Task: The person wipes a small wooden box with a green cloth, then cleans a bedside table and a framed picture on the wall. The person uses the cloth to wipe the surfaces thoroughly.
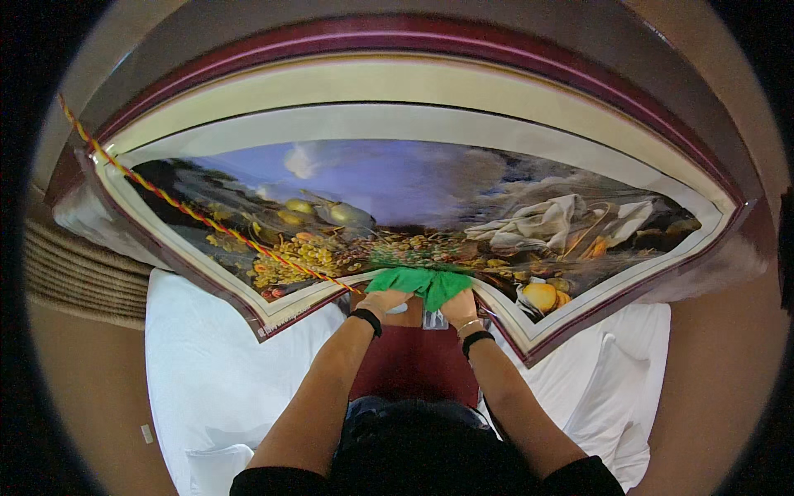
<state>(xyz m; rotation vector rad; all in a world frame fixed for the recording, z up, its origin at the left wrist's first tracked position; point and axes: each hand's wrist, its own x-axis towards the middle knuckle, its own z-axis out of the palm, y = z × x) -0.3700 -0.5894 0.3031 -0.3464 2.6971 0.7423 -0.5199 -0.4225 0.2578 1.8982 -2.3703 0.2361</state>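
Observation:
A green cloth (426,286) is bunched between my two hands at the bottom edge of a large framed picture (397,194). My left hand (387,299) is closed on the cloth's left end, its fingertips hidden in the folds. On the other end, my right hand (461,307) grips the cloth, its fingers partly covered by it. The picture is a still life of fruit under a blue sky, with a pale mat and a dark red frame (397,35). Dark bands circle both wrists.
A red and yellow twisted cord (211,219) slants across the picture down toward my left hand. White-covered beds (223,347) (571,331) with pillows lie on both sides. A maroon surface (401,355) shows between my forearms. Brown gathered fabric (83,277) hangs at the left.

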